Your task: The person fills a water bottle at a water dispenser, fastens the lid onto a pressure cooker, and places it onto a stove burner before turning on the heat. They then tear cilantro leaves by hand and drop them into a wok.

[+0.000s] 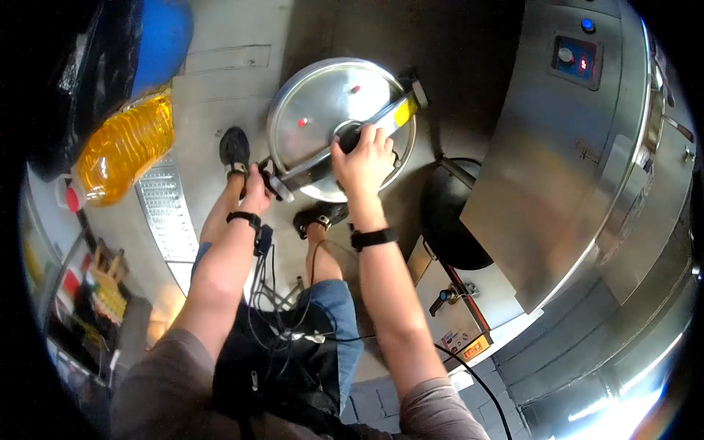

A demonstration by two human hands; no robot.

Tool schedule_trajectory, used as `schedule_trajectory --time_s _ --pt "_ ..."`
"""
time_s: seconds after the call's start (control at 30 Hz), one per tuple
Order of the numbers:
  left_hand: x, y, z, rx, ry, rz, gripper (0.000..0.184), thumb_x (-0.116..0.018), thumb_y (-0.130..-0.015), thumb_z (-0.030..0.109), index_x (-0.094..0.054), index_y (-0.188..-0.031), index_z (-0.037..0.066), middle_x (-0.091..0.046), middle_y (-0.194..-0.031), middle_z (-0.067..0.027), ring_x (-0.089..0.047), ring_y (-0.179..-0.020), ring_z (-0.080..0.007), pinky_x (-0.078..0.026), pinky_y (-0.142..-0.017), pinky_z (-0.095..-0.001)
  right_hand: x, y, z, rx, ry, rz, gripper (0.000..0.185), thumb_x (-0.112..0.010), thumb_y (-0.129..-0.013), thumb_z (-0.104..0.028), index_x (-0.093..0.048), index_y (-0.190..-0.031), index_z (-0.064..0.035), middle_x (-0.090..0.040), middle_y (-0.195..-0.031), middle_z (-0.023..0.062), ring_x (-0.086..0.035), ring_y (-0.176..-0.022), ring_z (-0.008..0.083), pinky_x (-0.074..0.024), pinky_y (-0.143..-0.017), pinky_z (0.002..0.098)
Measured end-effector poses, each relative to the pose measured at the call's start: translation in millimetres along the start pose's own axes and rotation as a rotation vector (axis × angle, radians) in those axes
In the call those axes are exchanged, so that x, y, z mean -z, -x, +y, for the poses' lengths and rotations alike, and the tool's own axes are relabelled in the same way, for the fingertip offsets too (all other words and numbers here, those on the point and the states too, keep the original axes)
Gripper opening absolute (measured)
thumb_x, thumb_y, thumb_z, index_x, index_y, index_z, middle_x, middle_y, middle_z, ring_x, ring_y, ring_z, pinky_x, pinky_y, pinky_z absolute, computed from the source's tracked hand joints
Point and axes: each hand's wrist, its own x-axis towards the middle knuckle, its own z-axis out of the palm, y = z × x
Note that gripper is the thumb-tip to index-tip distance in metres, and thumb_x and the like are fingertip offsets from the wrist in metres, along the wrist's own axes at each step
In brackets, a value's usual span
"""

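A large round pressure cooker [323,95] stands on the floor in front of my feet, its shiny metal lid bearing two small red parts. A metal crossbar with a yellow label [405,111] runs diagonally over the lid. My right hand [364,161] is wrapped round the black knob [349,136] at the middle of the bar. At the near left end of the bar, my left hand [257,192] is closed on a black side handle [276,185]; its fingers are partly hidden.
To the left lies a big bottle of yellow oil [128,150] beside a blue container [163,44]. A black wok [451,213] sits right of the cooker, near a steel cabinet [543,161] with a control panel [576,61]. Cables [282,293] hang before my lap.
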Motion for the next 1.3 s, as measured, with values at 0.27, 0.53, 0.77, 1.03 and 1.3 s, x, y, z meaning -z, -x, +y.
schedule_trajectory --time_s 0.27,0.53,0.77,1.03,1.3 --pt "-37 -15 99 -0.201 -0.353 -0.131 0.066 -0.046 -0.096 0.058 -0.053 -0.126 -0.001 -0.060 -0.115 -0.0097 -0.058 -0.105 -0.0231 -0.047 -0.092 -0.0395 47 -29 27 1.088 0.326 -0.504 0.081 -0.079 -0.071 -0.034 -0.041 -0.143 -0.0284 -0.026 -0.157 0.0022 -0.021 -0.146 0.0265 -0.0189 -0.118 0.0557" --pt "-94 -28 183 -0.519 -0.785 -0.423 0.051 -0.047 -0.097 0.058 -0.056 -0.087 0.009 -0.050 -0.073 0.0008 -0.044 -0.067 -0.0137 -0.039 -0.065 -0.0280 18 -62 25 1.561 0.059 -0.457 0.063 -0.076 -0.057 -0.049 -0.053 -0.103 -0.0139 -0.054 -0.107 0.0027 -0.051 -0.108 0.0231 -0.0395 -0.098 0.0426" --pt "-93 -29 177 -0.369 -0.669 -0.409 0.047 -0.051 -0.096 0.058 -0.055 -0.081 0.013 -0.049 -0.069 0.0023 -0.043 -0.064 -0.0134 -0.038 -0.063 -0.0281 19 -63 34 1.500 0.101 -0.394 0.058 -0.075 -0.055 -0.048 -0.055 -0.099 -0.0170 -0.054 -0.102 0.0011 -0.051 -0.105 0.0216 -0.0394 -0.096 0.0441" --pt "-64 -21 148 -0.300 -0.566 -0.359 0.050 -0.051 -0.096 0.057 -0.059 -0.106 0.009 -0.060 -0.094 -0.0054 -0.055 -0.083 -0.0194 -0.046 -0.076 -0.0351 15 -35 46 1.265 -0.044 -0.265 0.052 -0.076 -0.052 -0.042 -0.057 -0.094 -0.0165 -0.055 -0.100 0.0014 -0.052 -0.101 0.0226 -0.0399 -0.093 0.0479" --pt "-44 -3 107 -0.220 -0.440 -0.238 0.061 -0.046 -0.097 0.058 -0.057 -0.125 0.006 -0.065 -0.115 -0.0097 -0.063 -0.100 -0.0239 -0.051 -0.086 -0.0402 -10 4 0 0.130 -0.092 0.129 0.034 -0.071 -0.064 -0.031 -0.059 -0.089 -0.0118 -0.056 -0.096 0.0075 -0.053 -0.094 0.0288 -0.0379 -0.086 0.0477"
